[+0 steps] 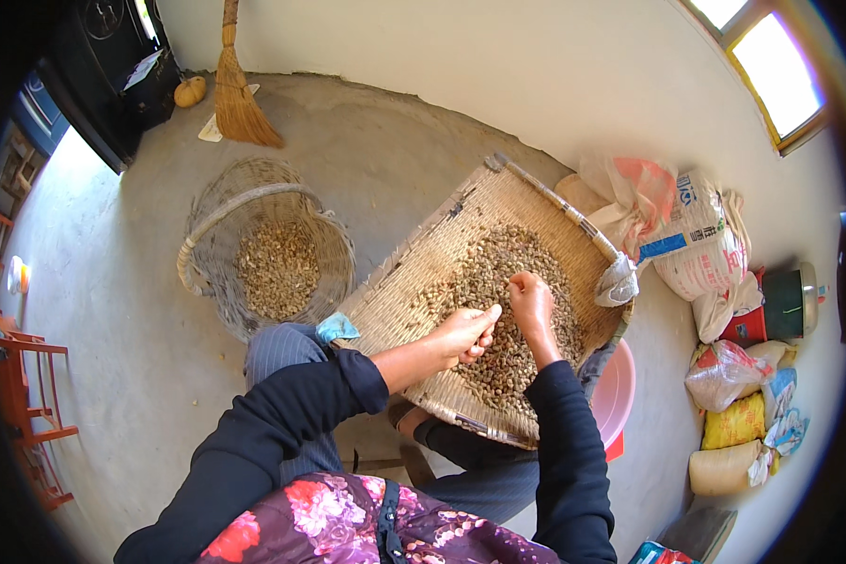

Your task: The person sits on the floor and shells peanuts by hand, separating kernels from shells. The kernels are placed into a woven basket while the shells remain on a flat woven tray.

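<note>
A woven winnowing tray point(388, 303) lies across my lap, with a heap of small brownish pods or nuts point(493, 261) spread over it. Above the heap, my left hand point(469, 335) has its fingers curled and the thumb pointing right; whatever may be inside is hidden. My right hand point(532, 302) is close beside it with fingertips pinched down at the heap, and I cannot tell if a piece is between them. To the left on the floor stands a wicker basket point(208, 247) with a looped handle, holding paler pieces or shells point(278, 268).
A straw broom point(243, 106) leans near the wall by a small pumpkin point(190, 92). Woven sacks point(698, 240) and filled bags point(733, 423) line the right wall. A pink basin point(615, 395) sits partly under the tray. Red wooden furniture point(32, 388) stands far left.
</note>
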Action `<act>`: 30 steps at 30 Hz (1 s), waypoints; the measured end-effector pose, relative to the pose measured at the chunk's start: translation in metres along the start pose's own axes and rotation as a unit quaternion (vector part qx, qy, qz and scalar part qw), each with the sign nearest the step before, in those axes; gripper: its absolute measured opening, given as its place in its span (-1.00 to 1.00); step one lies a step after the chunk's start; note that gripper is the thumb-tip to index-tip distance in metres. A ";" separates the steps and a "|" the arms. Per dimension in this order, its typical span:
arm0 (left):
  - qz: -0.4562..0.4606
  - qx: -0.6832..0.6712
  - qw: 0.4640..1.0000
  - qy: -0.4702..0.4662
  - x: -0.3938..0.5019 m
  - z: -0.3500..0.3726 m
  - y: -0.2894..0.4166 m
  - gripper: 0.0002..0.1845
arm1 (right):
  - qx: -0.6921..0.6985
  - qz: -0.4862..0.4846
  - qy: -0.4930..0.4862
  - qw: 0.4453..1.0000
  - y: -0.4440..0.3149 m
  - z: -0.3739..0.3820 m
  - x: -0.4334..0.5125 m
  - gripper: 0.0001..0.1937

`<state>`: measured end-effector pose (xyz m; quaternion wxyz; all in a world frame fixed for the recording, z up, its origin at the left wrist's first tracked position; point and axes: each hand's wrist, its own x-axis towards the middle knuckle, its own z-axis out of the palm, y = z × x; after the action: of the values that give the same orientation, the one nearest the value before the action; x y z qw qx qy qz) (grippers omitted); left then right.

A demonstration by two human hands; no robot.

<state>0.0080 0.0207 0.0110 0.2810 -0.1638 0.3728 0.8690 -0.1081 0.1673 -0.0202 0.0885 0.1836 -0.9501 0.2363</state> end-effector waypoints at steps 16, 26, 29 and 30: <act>0.137 0.107 0.982 0.079 -0.004 0.005 0.005 -0.76 | 0.465 0.214 -0.110 0.852 -0.040 -0.058 -0.047 -0.84; 0.284 0.271 0.919 0.014 -0.003 0.007 0.000 -0.83 | 0.407 0.111 -0.018 0.907 -0.059 -0.076 -0.087 -0.87; 0.322 0.320 0.891 0.029 -0.003 0.006 -0.002 -0.81 | 0.402 0.121 -0.015 0.907 -0.062 -0.078 -0.088 -0.85; 0.320 0.324 0.890 0.030 -0.005 0.008 -0.001 -0.81 | 0.405 0.129 -0.016 0.905 -0.062 -0.078 -0.089 -0.85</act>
<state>0.0114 0.0250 0.0179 0.0144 0.0388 0.6740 0.7376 0.0042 0.1809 0.0512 -0.0396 0.0832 -0.7889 0.6076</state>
